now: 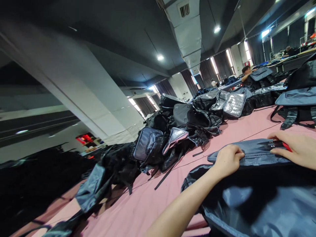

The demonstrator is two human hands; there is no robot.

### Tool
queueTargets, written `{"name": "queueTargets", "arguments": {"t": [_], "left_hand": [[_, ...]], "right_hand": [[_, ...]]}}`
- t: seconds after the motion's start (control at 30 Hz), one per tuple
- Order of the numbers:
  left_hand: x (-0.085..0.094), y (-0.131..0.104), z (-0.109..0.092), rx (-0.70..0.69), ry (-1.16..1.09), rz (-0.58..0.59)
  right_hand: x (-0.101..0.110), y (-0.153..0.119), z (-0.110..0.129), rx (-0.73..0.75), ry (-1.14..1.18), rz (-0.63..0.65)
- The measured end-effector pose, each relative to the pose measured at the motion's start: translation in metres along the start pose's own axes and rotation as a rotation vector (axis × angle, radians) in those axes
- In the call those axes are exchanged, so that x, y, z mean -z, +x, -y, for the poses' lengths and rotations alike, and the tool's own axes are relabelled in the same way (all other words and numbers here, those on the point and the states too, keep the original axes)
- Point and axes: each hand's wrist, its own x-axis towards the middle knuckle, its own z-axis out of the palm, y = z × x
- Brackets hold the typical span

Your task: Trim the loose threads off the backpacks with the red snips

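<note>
An opened backpack [291, 200] with a shiny blue-grey lining lies in front of me at the lower right, its inside partly in dark shadow. My left hand [227, 159] is closed, pinching the seam of the backpack's blue-grey flap [249, 151]. At the right edge of the view, my right hand [296, 148] grips a pair of thread snips [269, 144] with dark pointed blades and a red handle. The blades point left, over the flap. Part of the right hand is cut off by the frame.
A pink-covered table [148, 204] runs under the bag. Beyond my left hand is a heap of black and grey backpacks [182, 115], some with silver lining. Another backpack [296, 98] stands at the right. A person [247, 74] works farther back. A slanting pillar [81, 75] is at left.
</note>
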Motion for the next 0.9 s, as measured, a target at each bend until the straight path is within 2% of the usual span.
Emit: {"name": "queueTargets", "arguments": {"t": [0.1, 0.2, 0.27, 0.43, 0.63, 0.73, 0.9], "left_hand": [[0.003, 0.0, -0.004, 0.104, -0.074, 0.048], [0.004, -0.001, -0.005, 0.135, -0.098, 0.059], [0.004, -0.001, -0.004, 0.136, -0.107, 0.059], [0.003, -0.003, -0.003, 0.115, -0.116, 0.053], [0.004, -0.003, -0.003, 0.129, -0.119, 0.063], [0.005, -0.004, -0.003, 0.135, -0.127, 0.07], [0.004, -0.005, -0.005, 0.141, -0.131, 0.083]], "right_hand": [[0.003, 0.005, 0.016, 0.251, -0.087, -0.157], [0.004, 0.011, 0.031, 0.489, -0.2, -0.22], [0.004, 0.014, 0.038, 0.57, -0.267, -0.238], [0.007, 0.019, 0.042, 0.62, -0.321, -0.243], [0.016, 0.021, 0.048, 0.834, -0.475, -0.3], [0.018, 0.023, 0.048, 0.84, -0.461, -0.285], [0.021, 0.028, 0.043, 0.81, -0.363, -0.176]]}}
